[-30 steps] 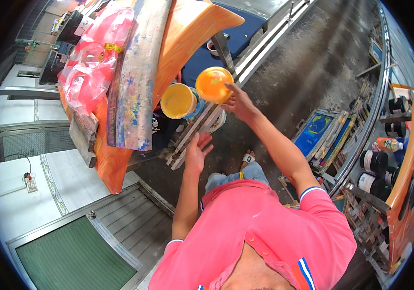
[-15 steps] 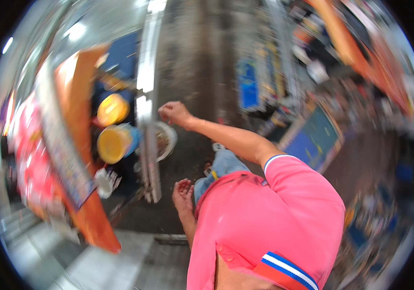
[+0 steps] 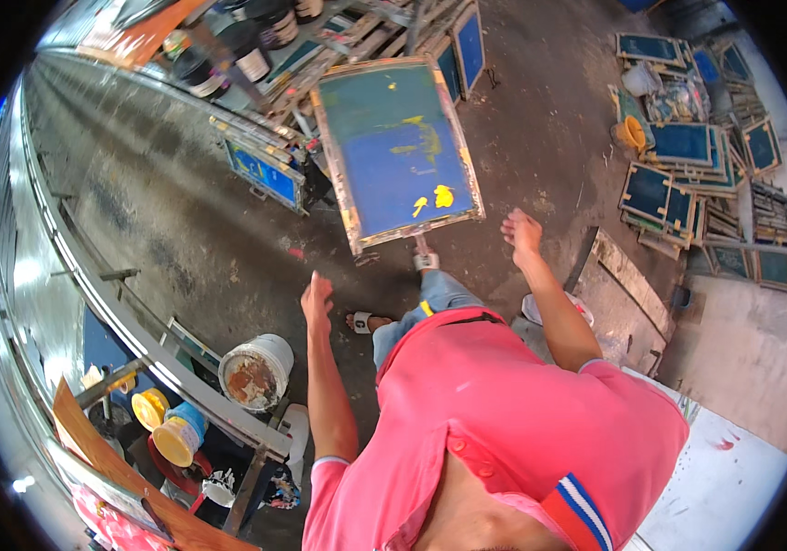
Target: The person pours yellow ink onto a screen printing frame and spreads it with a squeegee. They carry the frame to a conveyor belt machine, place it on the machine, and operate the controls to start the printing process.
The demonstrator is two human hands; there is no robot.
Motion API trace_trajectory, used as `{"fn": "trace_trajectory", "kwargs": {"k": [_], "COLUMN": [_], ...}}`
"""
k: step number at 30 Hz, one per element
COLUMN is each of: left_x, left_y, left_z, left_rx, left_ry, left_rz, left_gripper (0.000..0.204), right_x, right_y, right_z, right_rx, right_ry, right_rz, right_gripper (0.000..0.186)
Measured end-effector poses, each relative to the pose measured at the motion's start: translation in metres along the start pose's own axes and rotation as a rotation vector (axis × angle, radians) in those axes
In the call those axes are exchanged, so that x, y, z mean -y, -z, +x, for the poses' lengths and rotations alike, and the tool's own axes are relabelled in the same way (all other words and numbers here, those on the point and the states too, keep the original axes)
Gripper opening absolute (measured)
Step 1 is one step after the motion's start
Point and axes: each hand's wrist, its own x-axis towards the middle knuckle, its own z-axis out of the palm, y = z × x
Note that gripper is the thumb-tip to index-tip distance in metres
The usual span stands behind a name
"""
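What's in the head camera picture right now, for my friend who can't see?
A person in a pink shirt holds out their left hand and right hand, both seemingly empty, near a blue-green framed panel with yellow blotches. A white bucket is at left; more frames lie at right.

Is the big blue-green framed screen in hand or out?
Out of hand: the framed screen touches neither the left hand nor the right hand; visible gaps separate them.
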Motion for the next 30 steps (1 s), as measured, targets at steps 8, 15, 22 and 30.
{"fn": "trace_trajectory", "kwargs": {"k": [8,15,22,30], "left_x": [-0.038,-0.043,-0.086,-0.080], "left_y": [-0.191,-0.241,-0.316,-0.563], "left_z": [0.116,0.084,0.000,-0.094], "left_rx": [-0.466,-0.821,-0.755,-0.793], "left_ry": [-0.308,-0.009,-0.013,0.239], "left_rz": [0.684,0.851,0.528,0.015], "left_gripper": [0.065,0.086,0.082,0.066], "right_x": [0.016,0.157,0.248,0.208], "right_y": [0.177,0.277,0.336,0.540], "right_z": [0.135,0.310,0.548,0.723], "right_rx": [0.104,0.091,0.119,0.215], "right_ry": [-0.028,0.054,0.072,-0.201], "right_rz": [-0.244,-0.339,-0.448,-0.802], "right_gripper": [0.026,0.036,0.039,0.041]}}
